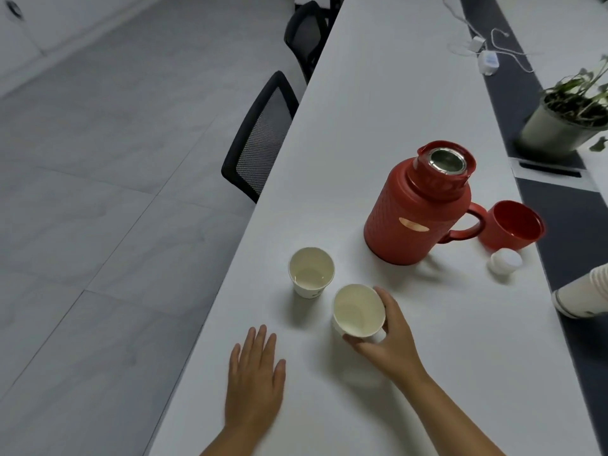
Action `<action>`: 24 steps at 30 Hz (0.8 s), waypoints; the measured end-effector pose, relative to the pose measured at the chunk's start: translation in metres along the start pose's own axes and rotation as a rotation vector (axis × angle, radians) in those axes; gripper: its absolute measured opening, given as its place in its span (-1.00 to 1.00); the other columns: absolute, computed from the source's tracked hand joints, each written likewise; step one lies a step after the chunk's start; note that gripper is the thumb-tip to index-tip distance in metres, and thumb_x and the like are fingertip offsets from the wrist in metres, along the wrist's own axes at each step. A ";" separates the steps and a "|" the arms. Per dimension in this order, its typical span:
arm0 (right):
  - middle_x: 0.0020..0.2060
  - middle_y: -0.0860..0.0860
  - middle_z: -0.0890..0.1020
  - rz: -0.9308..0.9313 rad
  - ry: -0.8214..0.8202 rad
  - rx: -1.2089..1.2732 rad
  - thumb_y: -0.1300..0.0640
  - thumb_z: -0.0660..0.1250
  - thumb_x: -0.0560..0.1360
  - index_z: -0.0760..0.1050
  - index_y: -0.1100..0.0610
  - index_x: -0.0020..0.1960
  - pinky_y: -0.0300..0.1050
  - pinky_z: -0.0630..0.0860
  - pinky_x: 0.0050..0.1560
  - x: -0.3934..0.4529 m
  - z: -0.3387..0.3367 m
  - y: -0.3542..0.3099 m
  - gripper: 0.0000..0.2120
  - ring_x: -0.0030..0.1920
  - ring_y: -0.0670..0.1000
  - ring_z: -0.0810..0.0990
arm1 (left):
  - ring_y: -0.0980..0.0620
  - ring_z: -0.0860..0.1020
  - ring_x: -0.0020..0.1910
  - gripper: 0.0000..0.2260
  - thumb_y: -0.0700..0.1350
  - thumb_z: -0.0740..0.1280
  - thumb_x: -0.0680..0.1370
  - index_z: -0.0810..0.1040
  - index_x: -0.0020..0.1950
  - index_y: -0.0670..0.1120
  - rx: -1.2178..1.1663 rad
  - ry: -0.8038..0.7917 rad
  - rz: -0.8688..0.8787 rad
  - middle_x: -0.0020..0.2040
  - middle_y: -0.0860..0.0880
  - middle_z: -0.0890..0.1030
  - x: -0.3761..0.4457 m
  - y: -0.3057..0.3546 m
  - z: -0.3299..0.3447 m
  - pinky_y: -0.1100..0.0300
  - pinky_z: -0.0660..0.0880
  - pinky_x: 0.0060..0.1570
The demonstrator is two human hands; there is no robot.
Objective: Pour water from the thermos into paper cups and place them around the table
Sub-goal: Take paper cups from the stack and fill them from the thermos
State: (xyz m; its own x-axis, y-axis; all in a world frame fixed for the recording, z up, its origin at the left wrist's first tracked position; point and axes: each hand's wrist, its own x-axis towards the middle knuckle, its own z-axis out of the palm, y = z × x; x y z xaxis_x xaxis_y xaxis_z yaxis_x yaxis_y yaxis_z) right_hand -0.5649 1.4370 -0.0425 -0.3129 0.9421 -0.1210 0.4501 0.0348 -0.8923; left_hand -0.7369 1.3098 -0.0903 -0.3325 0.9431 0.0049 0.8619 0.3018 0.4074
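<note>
A red thermos [415, 209] stands uncapped on the white table [378, 93], its handle pointing right. Its red lid cup [511, 224] and a white stopper [505, 261] lie just right of it. One paper cup [311, 272] with water in the bottom stands near the table's left edge. My right hand [390, 337] grips a second paper cup [358, 310] by its side, tilted toward me; I see no water in it. Flat on the table at the lower left rests my left hand [255, 376], fingers straight, holding nothing.
A stack of paper cups [584, 296] lies on its side at the right edge. A potted plant [569, 116] and chargers with cables [483, 54] sit on the dark centre strip. Two black mesh chairs [260, 136] are pushed against the table's left side.
</note>
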 end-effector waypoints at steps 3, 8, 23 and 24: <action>0.11 -0.34 0.31 -0.024 -0.106 -0.030 0.19 0.56 0.18 0.24 -0.01 0.28 -0.48 0.24 0.09 -0.013 0.021 -0.003 -0.22 0.14 -0.22 0.37 | -0.04 0.23 0.44 -0.66 -0.20 0.08 0.55 0.42 0.27 -0.29 -0.061 0.092 -0.015 0.33 -0.04 0.32 -0.003 -0.009 -0.003 0.59 -0.17 0.27; 0.08 -0.35 0.37 -0.077 -0.188 0.023 0.05 0.52 0.14 0.25 -0.28 0.07 -0.64 0.24 0.00 -0.025 0.053 -0.016 -0.35 0.10 -0.47 0.35 | 0.42 -0.10 0.41 -0.44 -0.01 -0.12 0.60 0.54 0.11 -0.34 -0.139 0.071 -0.053 0.16 -0.25 0.56 -0.020 -0.033 -0.023 0.46 -0.14 0.33; 0.19 -0.19 0.35 -0.119 -0.252 -0.010 0.27 0.51 0.24 0.13 -0.14 0.22 -0.56 0.26 0.14 -0.040 0.050 -0.009 -0.22 0.21 -0.27 0.36 | -0.03 0.24 0.41 -0.56 -0.12 0.12 0.45 0.42 0.27 -0.29 -0.295 0.080 -0.201 0.34 -0.22 0.40 -0.030 -0.042 -0.044 0.31 0.07 0.33; 0.18 -0.12 0.39 -0.126 -0.190 -0.025 0.31 0.49 0.26 0.17 -0.08 0.23 -0.55 0.28 0.14 -0.041 0.040 -0.006 -0.27 0.18 -0.25 0.40 | -0.10 0.28 0.38 -0.58 -0.13 0.13 0.47 0.41 0.28 -0.28 -0.330 0.103 -0.191 0.34 -0.21 0.40 -0.025 -0.037 -0.050 0.22 0.13 0.32</action>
State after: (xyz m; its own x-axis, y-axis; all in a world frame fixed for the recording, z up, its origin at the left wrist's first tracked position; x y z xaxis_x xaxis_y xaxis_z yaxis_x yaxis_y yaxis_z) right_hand -0.5882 1.3845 -0.0491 -0.5190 0.8500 -0.0909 0.4172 0.1591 -0.8948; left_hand -0.7795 1.2685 -0.0592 -0.5263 0.8502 -0.0145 0.6171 0.3937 0.6813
